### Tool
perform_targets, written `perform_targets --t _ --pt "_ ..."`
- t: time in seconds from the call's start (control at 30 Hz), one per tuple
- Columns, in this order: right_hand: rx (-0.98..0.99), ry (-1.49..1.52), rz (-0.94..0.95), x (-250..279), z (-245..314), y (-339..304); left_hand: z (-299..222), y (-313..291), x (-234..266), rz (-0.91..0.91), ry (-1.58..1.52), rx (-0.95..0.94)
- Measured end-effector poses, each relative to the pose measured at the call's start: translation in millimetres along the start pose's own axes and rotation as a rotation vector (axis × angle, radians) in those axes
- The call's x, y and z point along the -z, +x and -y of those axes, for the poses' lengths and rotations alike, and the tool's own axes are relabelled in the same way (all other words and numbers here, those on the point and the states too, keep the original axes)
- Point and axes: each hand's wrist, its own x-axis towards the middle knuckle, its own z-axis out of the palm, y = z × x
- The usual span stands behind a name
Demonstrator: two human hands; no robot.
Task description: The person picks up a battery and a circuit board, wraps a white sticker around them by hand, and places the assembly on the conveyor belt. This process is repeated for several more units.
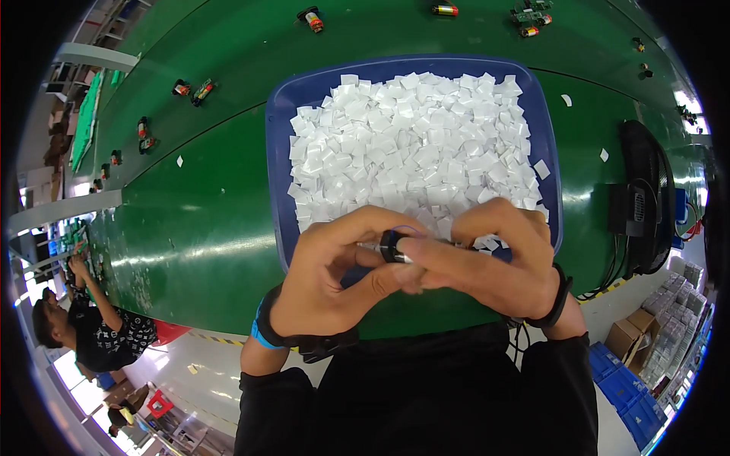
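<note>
Both my hands meet over the near edge of a blue plastic bin (277, 190) heaped with small white square pieces (411, 144). Between my fingers is a small cylindrical part (392, 247), black at one end and silvery below, with a thin purple wire looping above it. My left hand (327, 266) pinches it from the left with thumb and fingers. From the right, my right hand (502, 262) closes its fingers over the same part and covers much of it. What lies under the right fingertips is hidden.
Beneath the bin runs a green work surface (205, 220). Several small wired cylinders (312, 20) with orange and red wraps lie at the back and left. A black mesh-backed object (646, 197) stands at right, blue crates (627, 391) below it. Another person (99, 327) works at far left.
</note>
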Motion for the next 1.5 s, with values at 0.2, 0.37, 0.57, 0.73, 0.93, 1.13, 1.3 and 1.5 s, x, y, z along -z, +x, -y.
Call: perform_targets --t 0.2,0.37,0.57,0.73,0.93,1.13,1.3,1.5 --pt "-0.023 0.021 -0.162 -9 2 -7 -2 1 8 0.133 -0.100 0.041" --pt "-0.015 0.013 -0.185 -9 0 -11 1 2 9 0.163 -0.185 0.072" --pt "0.032 -0.008 -0.169 -9 -2 -9 -5 7 9 0.143 -0.109 0.124" --pt "0.114 -0.222 -0.147 4 26 0 -36 9 32 0.002 0.071 0.027" --pt "0.536 -0.305 0.019 32 70 8 -83 115 112 -0.160 0.894 0.035" --pt "0.528 -0.391 0.013 53 62 3 -78 220 197 -0.083 1.490 0.509" --pt "0.490 -0.448 -0.032 63 58 -3 -77 290 192 -0.142 1.808 -0.281" --pt "0.323 -0.225 0.010 47 65 8 -46 339 113 0.084 1.739 -0.594"
